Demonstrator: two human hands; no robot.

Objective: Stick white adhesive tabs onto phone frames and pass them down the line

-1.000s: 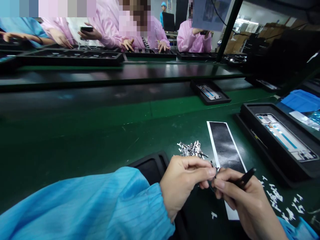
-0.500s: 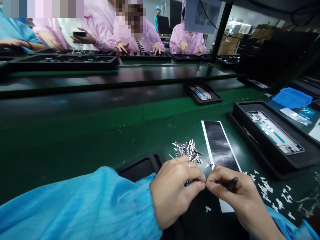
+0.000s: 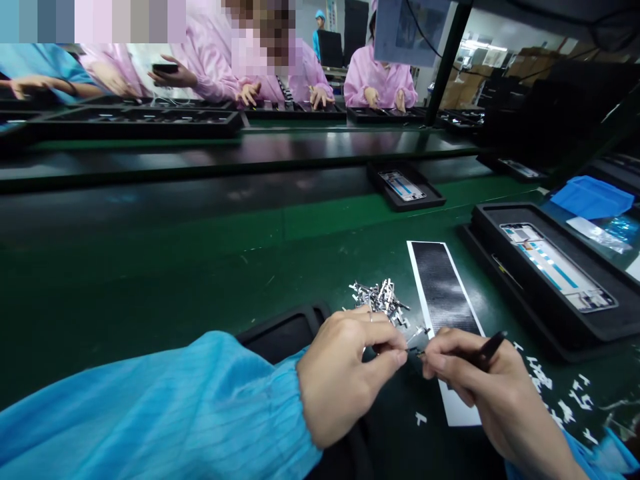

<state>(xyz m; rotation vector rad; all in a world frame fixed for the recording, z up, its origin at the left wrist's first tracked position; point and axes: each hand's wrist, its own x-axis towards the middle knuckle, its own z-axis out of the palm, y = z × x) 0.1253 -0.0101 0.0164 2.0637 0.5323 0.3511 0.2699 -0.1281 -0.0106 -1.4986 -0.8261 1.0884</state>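
Observation:
In the head view, my left hand is closed, pinching a small dark strip-like part between thumb and forefinger. Facing it, my right hand is closed around black tweezers, as the slim tool appears; its back end sticks out above the fingers. The fingertips of both hands are a small gap apart. Just beyond my left hand lies a pile of small metallic and black parts. A white-edged sheet with a black ribbed face runs partly under my right hand.
Small white pieces lie scattered at right. A black foam tray there holds a phone frame; a smaller tray stands farther back. A black tray is partly under my left arm. Co-workers in pink sit across the bench.
My right hand has shifted slightly right, leaving a gap between the fingertips that were nearly touching. The tweezers have tilted and show more. The small dark part is now visible.

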